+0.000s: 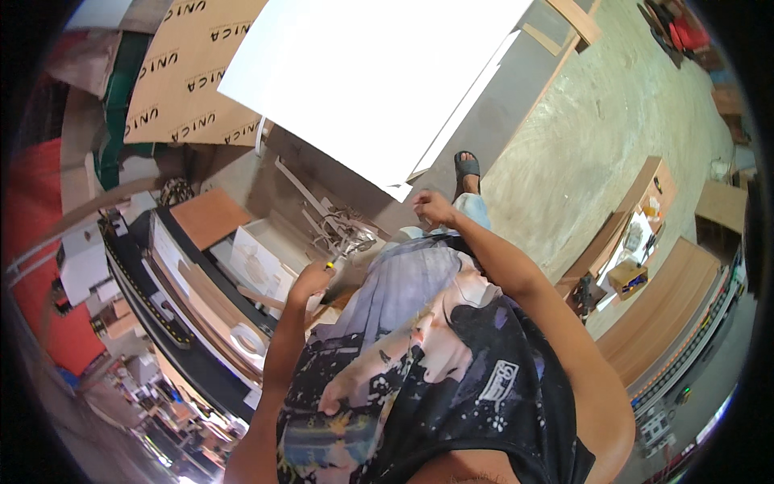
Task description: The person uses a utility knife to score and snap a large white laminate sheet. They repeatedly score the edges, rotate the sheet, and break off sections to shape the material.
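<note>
Curling closed, the left fingers (323, 277) grip a yellow-marked tool (330, 264).

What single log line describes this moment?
left hand: gripping slim yellow-marked tool | right hand: near large white rectangular panel, contact unclear

We are in a workshop: around us we see a bare concrete floor (556, 153), a large white panel (363, 73), a long wooden board (665, 315), a tangle of thin strips (343, 230) and a big cardboard sheet (173, 101).
</note>
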`<state>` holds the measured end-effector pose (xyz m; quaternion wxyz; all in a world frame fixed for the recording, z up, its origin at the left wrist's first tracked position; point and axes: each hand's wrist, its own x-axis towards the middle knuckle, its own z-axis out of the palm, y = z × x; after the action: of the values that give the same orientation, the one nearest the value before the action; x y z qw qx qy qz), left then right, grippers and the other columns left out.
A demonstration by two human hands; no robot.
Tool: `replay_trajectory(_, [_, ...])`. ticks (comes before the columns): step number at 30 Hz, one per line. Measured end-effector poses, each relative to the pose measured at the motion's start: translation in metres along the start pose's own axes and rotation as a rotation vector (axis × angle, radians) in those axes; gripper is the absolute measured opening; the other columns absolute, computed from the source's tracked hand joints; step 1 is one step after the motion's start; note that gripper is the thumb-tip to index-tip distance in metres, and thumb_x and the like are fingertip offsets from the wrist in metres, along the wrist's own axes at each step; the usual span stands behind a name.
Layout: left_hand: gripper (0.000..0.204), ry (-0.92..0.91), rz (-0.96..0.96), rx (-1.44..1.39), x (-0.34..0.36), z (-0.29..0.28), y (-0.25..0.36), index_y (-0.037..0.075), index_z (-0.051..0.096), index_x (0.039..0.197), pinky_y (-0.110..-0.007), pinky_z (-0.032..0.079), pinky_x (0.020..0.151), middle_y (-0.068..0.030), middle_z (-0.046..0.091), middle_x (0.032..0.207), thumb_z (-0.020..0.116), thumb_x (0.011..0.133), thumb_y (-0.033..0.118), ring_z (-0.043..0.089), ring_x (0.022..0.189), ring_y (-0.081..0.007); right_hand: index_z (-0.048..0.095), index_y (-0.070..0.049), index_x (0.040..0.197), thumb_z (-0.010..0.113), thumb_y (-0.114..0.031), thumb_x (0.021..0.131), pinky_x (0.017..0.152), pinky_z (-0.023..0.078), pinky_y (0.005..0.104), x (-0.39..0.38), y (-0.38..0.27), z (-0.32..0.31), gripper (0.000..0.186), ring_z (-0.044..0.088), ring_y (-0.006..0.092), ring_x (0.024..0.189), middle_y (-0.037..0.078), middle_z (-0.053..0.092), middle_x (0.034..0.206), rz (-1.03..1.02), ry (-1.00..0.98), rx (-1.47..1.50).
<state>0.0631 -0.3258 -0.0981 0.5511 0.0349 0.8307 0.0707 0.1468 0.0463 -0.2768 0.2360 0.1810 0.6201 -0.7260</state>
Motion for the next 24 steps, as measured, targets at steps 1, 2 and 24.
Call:
replay_trajectory(1, [0.032, 0.074, -0.075, -0.184, 0.007, 0.023, -0.025, -0.004, 0.063, 0.088, -0.040, 0.048, 0.049, -0.0155, 0.062, 0.063, 0.059, 0.092, 0.027, 0.062, 0.050, -0.0243, 0.066, 0.000, 0.099, 0.068, -0.015, 0.086, 0.078, 0.050, 0.0292, -0.005, 0.005, -0.017, 0.020, 0.062, 0.0156, 0.087, 0.006, 0.066, 0.094, 0.052, 0.089, -0.027])
replay_trajectory(2, [0.034, 0.146, -0.146, -0.368, 0.012, 0.044, -0.043, -0.005, 0.065, 0.087, -0.042, 0.049, 0.053, -0.0178, 0.064, 0.066, 0.060, 0.089, 0.028, 0.064, 0.054, -0.0270, 0.066, 0.001, 0.101, 0.068, -0.014, 0.086, 0.076, 0.050, 0.0286, -0.014, 0.017, -0.040, 0.022, 0.062, 0.0153, 0.085, 0.007, 0.066, 0.093, 0.043, 0.185, -0.050])
replay_trajectory(24, [0.022, 0.321, -0.346, -1.460, 0.029, 0.209, 0.035, 0.001, 0.050, 0.079, -0.037, 0.040, 0.037, -0.0089, 0.051, 0.061, 0.059, 0.090, 0.018, 0.051, 0.044, -0.0193, 0.057, -0.010, 0.127, 0.060, -0.044, 0.091, 0.080, 0.046, 0.0412, -0.043, -0.032, -0.287, 0.050, 0.065, 0.0233, 0.101, 0.008, 0.068, 0.117, 0.371, 0.236, -0.356])
